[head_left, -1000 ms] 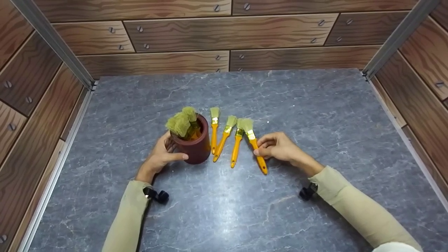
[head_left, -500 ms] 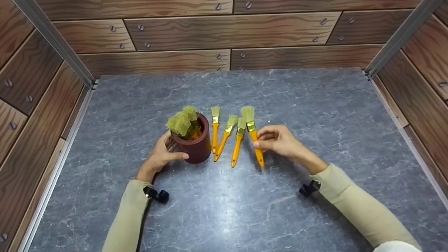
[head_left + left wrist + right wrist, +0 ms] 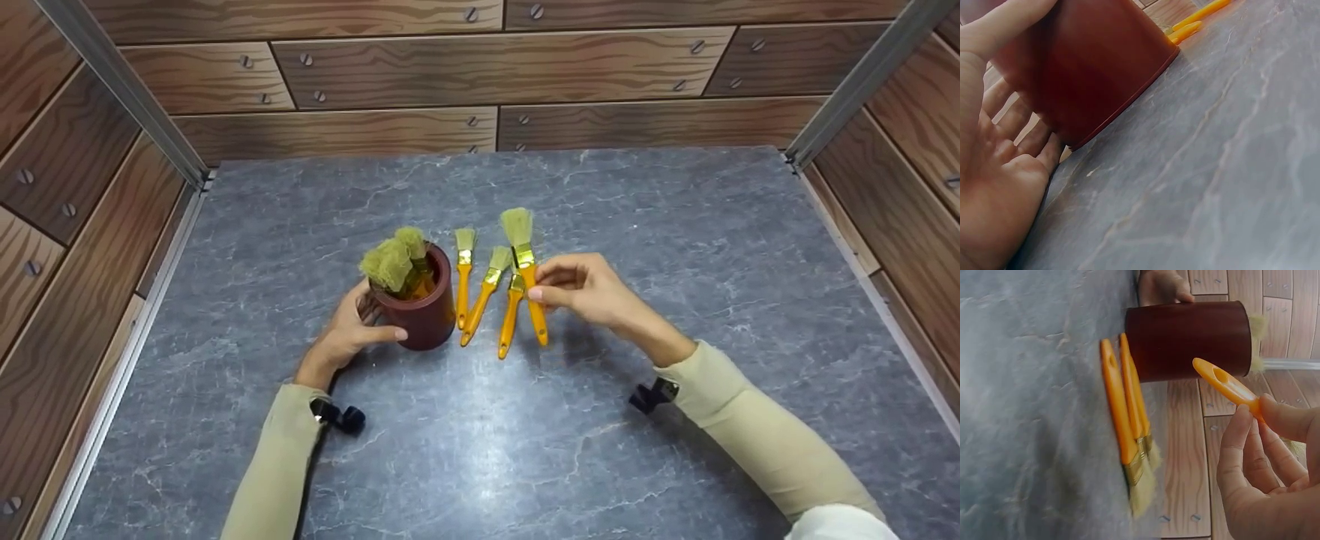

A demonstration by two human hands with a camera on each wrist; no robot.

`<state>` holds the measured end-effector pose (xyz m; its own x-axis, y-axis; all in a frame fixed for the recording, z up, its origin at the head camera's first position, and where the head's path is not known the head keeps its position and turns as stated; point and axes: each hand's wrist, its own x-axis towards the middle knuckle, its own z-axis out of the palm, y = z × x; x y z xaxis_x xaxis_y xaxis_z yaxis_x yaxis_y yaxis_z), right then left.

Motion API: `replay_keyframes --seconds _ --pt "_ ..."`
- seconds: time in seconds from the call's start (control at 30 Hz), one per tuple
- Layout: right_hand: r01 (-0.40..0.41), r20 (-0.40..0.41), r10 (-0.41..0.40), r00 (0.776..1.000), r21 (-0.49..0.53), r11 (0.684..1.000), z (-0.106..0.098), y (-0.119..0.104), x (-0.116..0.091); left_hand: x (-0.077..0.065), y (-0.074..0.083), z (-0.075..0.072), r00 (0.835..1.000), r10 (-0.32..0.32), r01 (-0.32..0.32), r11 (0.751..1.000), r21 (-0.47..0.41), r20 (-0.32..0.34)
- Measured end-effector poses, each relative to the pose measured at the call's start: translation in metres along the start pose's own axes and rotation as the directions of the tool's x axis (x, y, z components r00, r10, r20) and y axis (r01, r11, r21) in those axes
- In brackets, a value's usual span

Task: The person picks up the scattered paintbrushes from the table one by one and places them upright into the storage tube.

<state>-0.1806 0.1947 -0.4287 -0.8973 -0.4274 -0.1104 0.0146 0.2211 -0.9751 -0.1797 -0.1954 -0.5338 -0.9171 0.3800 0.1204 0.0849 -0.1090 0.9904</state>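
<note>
A dark red-brown cylindrical cup (image 3: 421, 322) stands upright, with several paintbrushes (image 3: 391, 262) in it, bristles up. My left hand (image 3: 343, 330) holds the cup from the left, thumb on its near side and fingers behind. In the left wrist view the cup's wall (image 3: 1089, 67) rises beside the palm. My right hand (image 3: 589, 292) pinches the orange handle of a paintbrush (image 3: 532, 289) between thumb and fingers. The right wrist view shows that handle (image 3: 1230, 389) raised off the table, its hole end toward the cup. Its bristles are mostly hidden there.
Three more paintbrushes lie on the grey marbled table (image 3: 480, 435) right of the cup: a left one (image 3: 463, 281), a middle one (image 3: 482, 300) and a right one (image 3: 510, 319) partly covered by the held brush. Wood-patterned walls (image 3: 390, 75) surround the table.
My right hand has lifted the rightmost paintbrush and carried it left and away from me, over the neighbouring brush. The left hand and the cup have stayed in place.
</note>
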Motion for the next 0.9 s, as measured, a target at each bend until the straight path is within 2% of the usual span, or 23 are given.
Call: replay_keyframes --seconds 0.3,0.57,0.9 --pt "0.103 0.039 -0.103 0.994 0.016 0.995 0.015 -0.016 0.009 0.000 0.001 0.001 1.000 -0.015 0.015 1.000 0.000 0.001" --pt "0.151 0.054 -0.152 0.987 0.026 0.988 0.031 -0.028 0.019 0.000 0.002 0.001 1.000 -0.019 0.019 1.000 0.012 0.007" --pt "0.251 0.085 -0.253 0.964 0.041 0.967 0.048 -0.054 0.029 0.002 0.000 0.000 1.000 0.001 -0.001 1.000 0.009 0.013"
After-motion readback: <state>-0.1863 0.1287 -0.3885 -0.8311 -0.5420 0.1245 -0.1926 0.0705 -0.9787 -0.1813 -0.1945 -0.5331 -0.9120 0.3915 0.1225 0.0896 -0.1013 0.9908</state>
